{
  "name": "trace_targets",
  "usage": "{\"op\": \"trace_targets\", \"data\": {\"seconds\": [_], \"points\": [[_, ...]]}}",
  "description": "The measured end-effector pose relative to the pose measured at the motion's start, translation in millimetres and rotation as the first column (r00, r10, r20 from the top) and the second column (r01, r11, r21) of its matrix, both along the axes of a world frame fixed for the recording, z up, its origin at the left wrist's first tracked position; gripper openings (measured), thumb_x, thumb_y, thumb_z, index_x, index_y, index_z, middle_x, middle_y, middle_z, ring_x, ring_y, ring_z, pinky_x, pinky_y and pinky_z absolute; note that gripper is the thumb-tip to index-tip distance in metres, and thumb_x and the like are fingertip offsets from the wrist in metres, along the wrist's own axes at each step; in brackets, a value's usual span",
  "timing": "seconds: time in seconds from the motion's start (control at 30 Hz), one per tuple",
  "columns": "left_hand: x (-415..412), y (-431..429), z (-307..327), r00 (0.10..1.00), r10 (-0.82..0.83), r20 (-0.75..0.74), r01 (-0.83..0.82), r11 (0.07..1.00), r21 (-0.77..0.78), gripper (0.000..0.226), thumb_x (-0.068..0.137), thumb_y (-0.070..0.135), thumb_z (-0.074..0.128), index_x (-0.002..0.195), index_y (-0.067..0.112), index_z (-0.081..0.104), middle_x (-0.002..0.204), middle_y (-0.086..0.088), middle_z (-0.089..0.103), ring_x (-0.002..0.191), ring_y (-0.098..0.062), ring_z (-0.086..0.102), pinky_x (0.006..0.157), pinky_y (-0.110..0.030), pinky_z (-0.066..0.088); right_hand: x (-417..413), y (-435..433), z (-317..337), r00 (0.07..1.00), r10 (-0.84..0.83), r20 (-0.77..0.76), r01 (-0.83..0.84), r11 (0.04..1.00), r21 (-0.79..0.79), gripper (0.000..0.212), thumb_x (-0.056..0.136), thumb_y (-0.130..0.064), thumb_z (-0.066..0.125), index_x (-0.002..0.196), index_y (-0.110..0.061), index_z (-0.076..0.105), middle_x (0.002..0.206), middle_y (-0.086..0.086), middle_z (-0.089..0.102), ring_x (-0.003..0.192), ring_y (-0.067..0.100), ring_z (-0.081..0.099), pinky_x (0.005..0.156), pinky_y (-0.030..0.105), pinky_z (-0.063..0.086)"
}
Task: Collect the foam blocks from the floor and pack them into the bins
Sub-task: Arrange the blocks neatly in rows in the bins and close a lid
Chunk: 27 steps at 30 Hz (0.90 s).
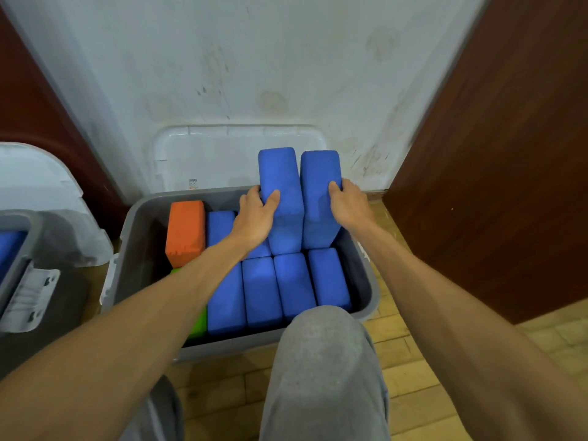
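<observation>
Our grey-sweatpants knee (321, 361) up front, overlapping grey plastic bin (129, 246). Left hand (254, 216) grip wrapped round upright blue foam block (281, 183), right hand (350, 206) grip round second upright blue foam block (319, 183) beside it, both standing in bin's far end. Row of packed blue blocks (261, 288), orange foam block (186, 230), green foam block (199, 324) inside too.

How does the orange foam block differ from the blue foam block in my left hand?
The orange foam block is untouched; the left hand grips the blue foam block. The orange one's lower edge looks ragged; the blue one looks intact. The orange one stands in the grey plastic bin's back left corner; the blue one rises well above its rim. Both are rectangular.
</observation>
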<state>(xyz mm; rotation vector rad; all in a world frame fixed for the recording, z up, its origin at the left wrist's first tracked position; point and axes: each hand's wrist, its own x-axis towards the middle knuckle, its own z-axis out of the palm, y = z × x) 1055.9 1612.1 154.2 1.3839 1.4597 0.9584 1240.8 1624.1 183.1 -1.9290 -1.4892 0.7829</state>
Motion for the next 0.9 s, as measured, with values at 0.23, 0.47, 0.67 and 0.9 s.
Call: {"op": "trace_targets", "data": {"seconds": [0.23,0.47,0.67,0.9], "points": [[-7,25,-11,1.000,-0.015,0.022,0.018,0.985,-0.170,0.052,0.096,0.047,0.047,0.137,0.017,0.040,0.129,0.006,0.049,0.112,-0.016,0.053,0.089,-0.033,0.047,-13,36,-4,0.996,0.086,-0.011,-0.087,0.988,-0.128,0.043,0.103,-0.028,0.030,0.143,-0.010,0.031,0.113,0.011,0.049,0.093,0.025,0.050,0.078,0.034,0.041],[19,45,-50,0.996,-0.049,0.071,0.064,0.968,-0.242,0.075,0.074,0.051,0.074,0.132,0.014,0.045,0.125,0.000,0.057,0.107,-0.014,0.059,0.085,-0.027,0.052,19,42,-72,0.999,0.042,-0.018,-0.044,0.994,-0.096,0.041,0.103,-0.021,0.037,0.140,-0.003,0.039,0.135,0.016,0.051,0.123,0.032,0.049,0.099,0.034,0.038],[5,42,-93,0.997,0.020,-0.070,-0.039,0.955,-0.294,0.043,0.086,0.033,0.069,0.120,0.010,0.058,0.120,-0.006,0.064,0.102,-0.018,0.061,0.089,-0.030,0.048,10,44,-116,0.943,0.138,0.302,-0.094,0.983,-0.159,0.057,0.101,-0.045,0.035,0.149,-0.015,0.027,0.141,0.025,0.033,0.130,0.041,0.032,0.109,0.044,0.027],[0,40,-82,0.940,0.054,-0.337,-0.121,0.976,-0.181,0.072,0.077,0.040,0.077,0.134,0.008,0.045,0.124,-0.011,0.056,0.110,-0.025,0.055,0.085,-0.028,0.042,-2,46,-100,0.812,0.185,0.553,-0.097,0.978,-0.184,0.050,0.101,-0.038,0.039,0.140,-0.008,0.034,0.141,0.019,0.036,0.130,0.036,0.033,0.107,0.045,0.029]]}}
